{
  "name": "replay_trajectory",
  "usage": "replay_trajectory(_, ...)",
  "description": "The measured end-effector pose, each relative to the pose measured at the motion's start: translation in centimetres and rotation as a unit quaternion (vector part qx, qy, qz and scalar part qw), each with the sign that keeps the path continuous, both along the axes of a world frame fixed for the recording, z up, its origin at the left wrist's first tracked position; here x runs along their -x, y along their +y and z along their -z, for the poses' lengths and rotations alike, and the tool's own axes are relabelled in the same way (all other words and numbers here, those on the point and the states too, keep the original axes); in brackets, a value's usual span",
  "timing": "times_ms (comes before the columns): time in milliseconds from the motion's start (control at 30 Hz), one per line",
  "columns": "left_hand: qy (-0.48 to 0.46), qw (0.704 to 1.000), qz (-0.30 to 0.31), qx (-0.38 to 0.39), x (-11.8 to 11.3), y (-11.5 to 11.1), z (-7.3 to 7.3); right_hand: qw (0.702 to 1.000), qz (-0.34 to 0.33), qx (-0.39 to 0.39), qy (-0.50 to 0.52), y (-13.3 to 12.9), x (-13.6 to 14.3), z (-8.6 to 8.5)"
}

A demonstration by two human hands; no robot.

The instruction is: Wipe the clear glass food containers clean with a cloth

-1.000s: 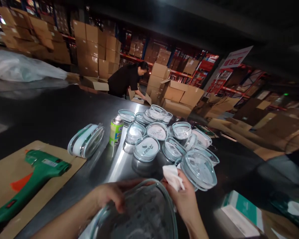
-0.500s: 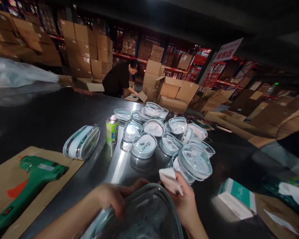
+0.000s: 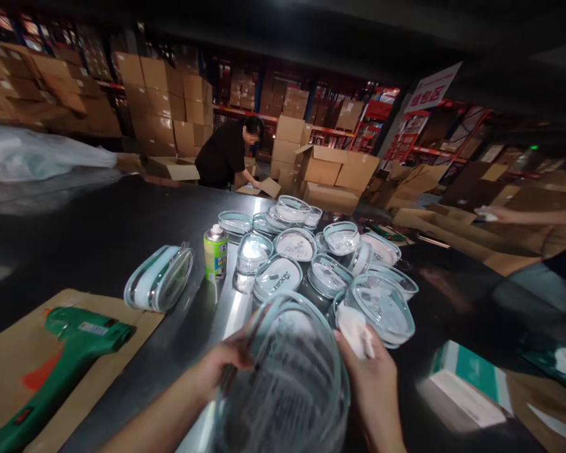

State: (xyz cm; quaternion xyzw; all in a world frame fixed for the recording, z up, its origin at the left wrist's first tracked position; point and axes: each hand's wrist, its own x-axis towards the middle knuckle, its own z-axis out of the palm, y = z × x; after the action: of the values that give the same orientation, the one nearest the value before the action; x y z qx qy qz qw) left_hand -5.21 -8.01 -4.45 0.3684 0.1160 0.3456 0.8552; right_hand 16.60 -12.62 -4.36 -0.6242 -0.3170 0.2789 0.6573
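Note:
A clear oval pouch [image 3: 283,384] with pale teal edges is held up close to the camera, slightly blurred. My left hand [image 3: 229,362] grips its left edge, fingers partly hidden behind it. At the pouch's right side, my right hand [image 3: 375,371] pinches a crumpled white tissue [image 3: 355,328]. Beyond my hands, several similar clear pouches [image 3: 277,277] lie grouped and partly stacked on the dark shiny table [image 3: 170,371]. A green spray can [image 3: 216,255] stands left of them.
A green glue gun [image 3: 82,336] lies on cardboard at left, near another pouch [image 3: 159,279]. At right are a teal-and-white box [image 3: 471,382] and another person's arm [image 3: 532,216]. A person in black [image 3: 221,154] bends over cartons behind the table.
The pouch has been raised and turned more upright between my hands. The tissue and my right hand have shifted right. Another person's arm has appeared at the right.

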Motion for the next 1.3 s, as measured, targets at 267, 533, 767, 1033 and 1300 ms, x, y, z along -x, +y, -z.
replay_trajectory(267, 0.003, 0.981, -0.177, -0.075, 0.2, 0.6, 0.0, 0.987, -0.091, -0.027, 0.127, -0.9, 2.8, -2.1)
replay_trajectory(533, 0.059, 0.980, -0.155, -0.106, 1.0, 0.5, -0.2, 0.942, -0.174, 0.027, 0.284, 2.2, 3.3, -3.5)
replay_trajectory(767, 0.143, 0.946, -0.249, -0.151, 0.9, 0.7, -0.3, 0.926, -0.222, 0.008, 0.304, 2.3, 3.6, -3.9)
replay_trajectory(1033, 0.230, 0.926, -0.253, -0.162, 0.6, 3.0, -5.7, 0.923, -0.265, 0.008, 0.280, 2.1, 2.7, -4.1)
replay_trajectory(1300, 0.272, 0.817, -0.307, -0.406, -4.2, 4.3, -9.9, 0.955, -0.195, -0.058, 0.213, 0.0, 0.3, -6.0)
